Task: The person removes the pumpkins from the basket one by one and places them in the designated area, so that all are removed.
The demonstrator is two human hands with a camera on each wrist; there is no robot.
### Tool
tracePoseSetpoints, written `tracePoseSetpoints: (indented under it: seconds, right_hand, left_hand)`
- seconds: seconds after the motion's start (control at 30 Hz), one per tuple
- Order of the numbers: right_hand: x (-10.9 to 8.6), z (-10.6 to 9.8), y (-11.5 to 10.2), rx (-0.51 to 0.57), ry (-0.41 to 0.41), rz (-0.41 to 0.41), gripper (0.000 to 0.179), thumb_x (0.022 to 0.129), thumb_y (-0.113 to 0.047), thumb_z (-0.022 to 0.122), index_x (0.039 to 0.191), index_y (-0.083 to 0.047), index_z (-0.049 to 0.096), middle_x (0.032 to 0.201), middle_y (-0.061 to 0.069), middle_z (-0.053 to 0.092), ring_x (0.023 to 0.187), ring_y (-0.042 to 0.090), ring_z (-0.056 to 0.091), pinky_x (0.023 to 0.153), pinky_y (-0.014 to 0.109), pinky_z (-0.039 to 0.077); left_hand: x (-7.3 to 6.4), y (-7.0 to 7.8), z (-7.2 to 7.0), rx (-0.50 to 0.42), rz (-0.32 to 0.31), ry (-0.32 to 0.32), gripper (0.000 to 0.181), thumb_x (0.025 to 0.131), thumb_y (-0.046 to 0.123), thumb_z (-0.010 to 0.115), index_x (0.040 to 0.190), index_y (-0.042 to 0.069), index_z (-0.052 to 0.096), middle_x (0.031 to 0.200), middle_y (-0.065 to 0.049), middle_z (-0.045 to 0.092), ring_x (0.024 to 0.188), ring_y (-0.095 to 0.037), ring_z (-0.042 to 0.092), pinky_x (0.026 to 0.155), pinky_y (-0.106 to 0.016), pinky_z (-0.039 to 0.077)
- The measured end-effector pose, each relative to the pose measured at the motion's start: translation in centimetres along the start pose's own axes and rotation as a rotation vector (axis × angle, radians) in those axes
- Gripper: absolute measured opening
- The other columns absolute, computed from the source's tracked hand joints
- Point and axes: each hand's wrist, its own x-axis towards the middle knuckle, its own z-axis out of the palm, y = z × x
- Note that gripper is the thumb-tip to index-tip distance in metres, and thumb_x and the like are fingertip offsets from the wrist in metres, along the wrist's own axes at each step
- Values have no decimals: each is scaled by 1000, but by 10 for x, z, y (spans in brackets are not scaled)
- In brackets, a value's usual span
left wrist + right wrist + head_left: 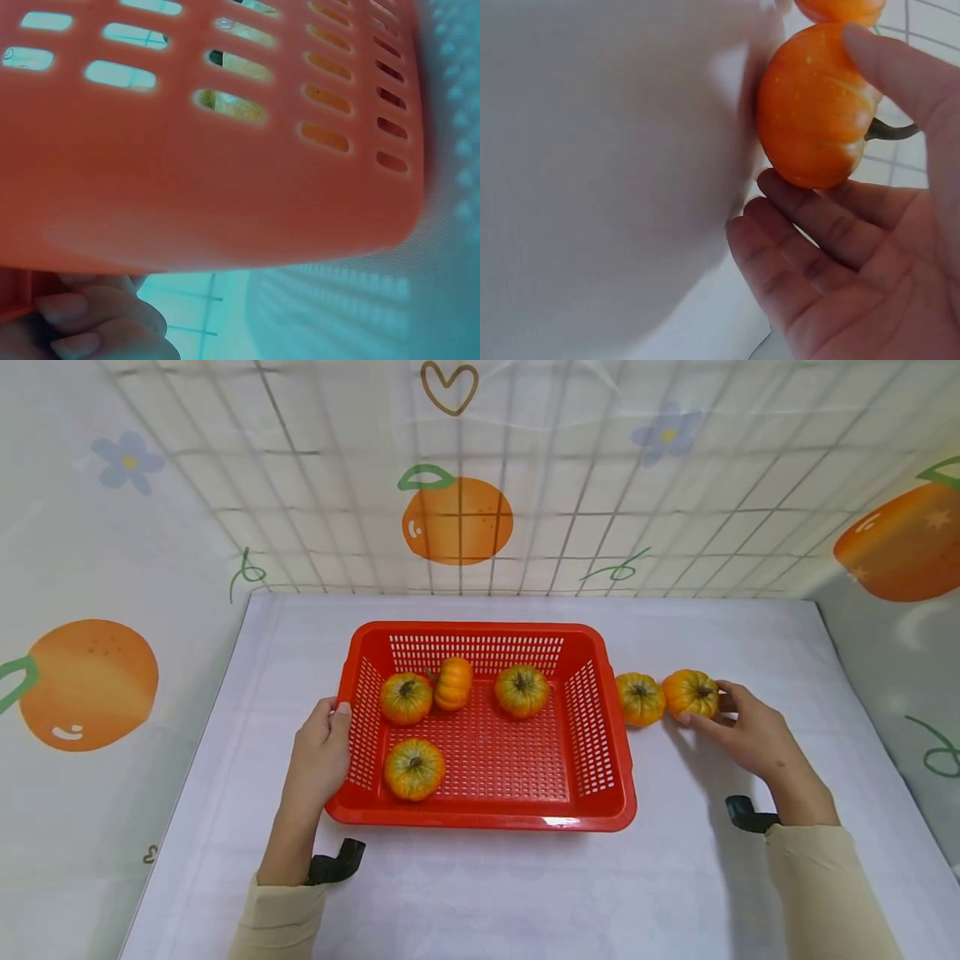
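Note:
A red plastic basket [480, 814] with slotted walls stands on the table, several small orange pumpkins inside it. My left hand [324, 750] grips its left rim, thumb on top; in the left wrist view the curled fingers [112, 315] show beneath the rim. To the right of the basket are two more pumpkins, side by side. My right hand [753, 735] holds the outer pumpkin [690, 694] between thumb and fingers. The right wrist view shows the thumb on one side of this pumpkin [814, 109] and the fingertips against the other, its stem pointing toward the palm.
The inner pumpkin [640, 699] sits between the basket's right wall and the held one. A white cloth covers the table [525, 893]. Behind it rises a patterned curtain [540, 527] with printed oranges, and similar cloth hangs at both sides. Black wrist straps [337, 862] are on both arms.

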Motion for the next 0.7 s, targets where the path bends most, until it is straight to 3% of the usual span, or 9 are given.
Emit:
tracePoseSetpoints:
  seconds: [0.3,0.7]
  right_hand:
    - [1,3,-1,-27,-1,10,108,97,-67,60,159,11,19,145,44,41,129,59,41,100,75,42]
    - [-1,6,-3,21,-2,26,113,93,-70,63,162,7,16,152,41,35,133,59,40,98,73,44]
  left_hand:
    - [-1,-1,0,-5,2,6,55,112,47,35,149,8,49,116,-15,69,94,-29,68,77,-41,62]
    - [0,-2,1,-4,-11,5,56,112,47,37,152,9,47,122,-15,68,98,-30,67,81,-44,62]
